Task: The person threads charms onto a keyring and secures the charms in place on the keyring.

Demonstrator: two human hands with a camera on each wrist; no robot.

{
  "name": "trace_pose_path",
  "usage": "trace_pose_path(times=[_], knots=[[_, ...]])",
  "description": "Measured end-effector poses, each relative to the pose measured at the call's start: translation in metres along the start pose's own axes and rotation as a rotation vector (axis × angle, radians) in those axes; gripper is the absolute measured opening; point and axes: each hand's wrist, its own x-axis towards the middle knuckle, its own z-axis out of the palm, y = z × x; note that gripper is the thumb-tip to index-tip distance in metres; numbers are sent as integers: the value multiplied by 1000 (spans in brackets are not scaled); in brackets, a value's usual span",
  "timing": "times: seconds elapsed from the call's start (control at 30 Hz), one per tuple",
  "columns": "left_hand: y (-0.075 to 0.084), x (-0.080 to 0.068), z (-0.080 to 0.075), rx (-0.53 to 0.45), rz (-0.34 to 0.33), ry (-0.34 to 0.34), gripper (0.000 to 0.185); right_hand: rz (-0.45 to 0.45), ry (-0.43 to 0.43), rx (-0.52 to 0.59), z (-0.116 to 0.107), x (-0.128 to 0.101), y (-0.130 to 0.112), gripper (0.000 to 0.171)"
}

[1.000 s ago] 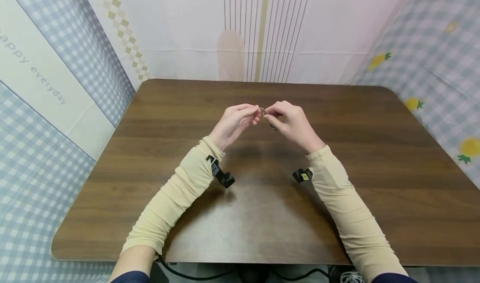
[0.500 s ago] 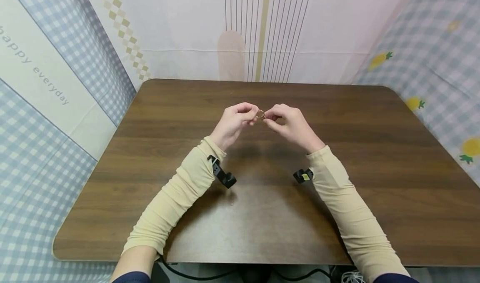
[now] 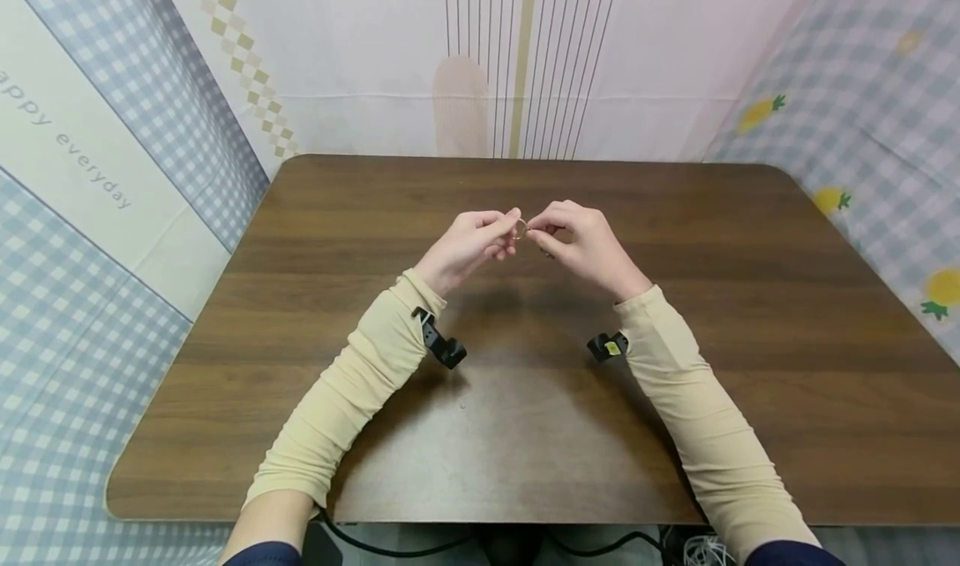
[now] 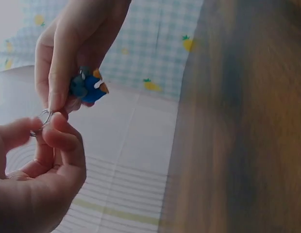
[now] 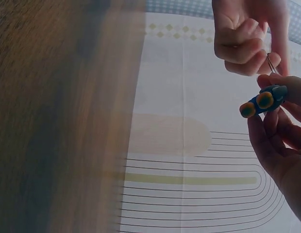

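Both hands meet above the far middle of the table, joined by a thin metal split key ring [image 3: 521, 229]. My left hand [image 3: 472, 245] pinches one side of the ring between thumb and fingers. On the opposite side, the thumb and forefinger of my right hand [image 3: 581, 241] pinch it too. A small blue figurine charm [image 4: 90, 89] with orange ends shows beside the right hand's fingers in the left wrist view. In the right wrist view the charm [image 5: 263, 101] lies against the right fingertips, with the ring [image 5: 271, 63] rising toward the left hand.
Under the hands is a brown wooden table [image 3: 525, 441]. A patterned white cloth [image 3: 360, 57] hangs behind its far edge, with checked cloths [image 3: 862, 132] at the sides. Black wrist cameras [image 3: 442, 345] sit on both cream sleeves. Cables [image 3: 405, 554] run below the near edge.
The left fingers have shifted their pinch on the ring, and the thumb now points up more. The dark charm under the right hand shows less than a second ago. Both arms stay nearly in place.
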Motion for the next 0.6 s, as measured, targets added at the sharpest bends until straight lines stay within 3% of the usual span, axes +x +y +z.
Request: trace_pose_path(times=[0.2,0.37,0.47,0.6], knots=[[3,-2,-2,102,51,38,12,13,-5,-6,-1,0,0,5],[3,-2,1,135,127,113,19,37,-35,4,-1,-1,0,5],[1,-1,5,52,141,152,23,33,-60,-2,-1,-2,1,5],[-2,-1,10,-168,115,185,21,12,-59,-18,1,-1,3,4]])
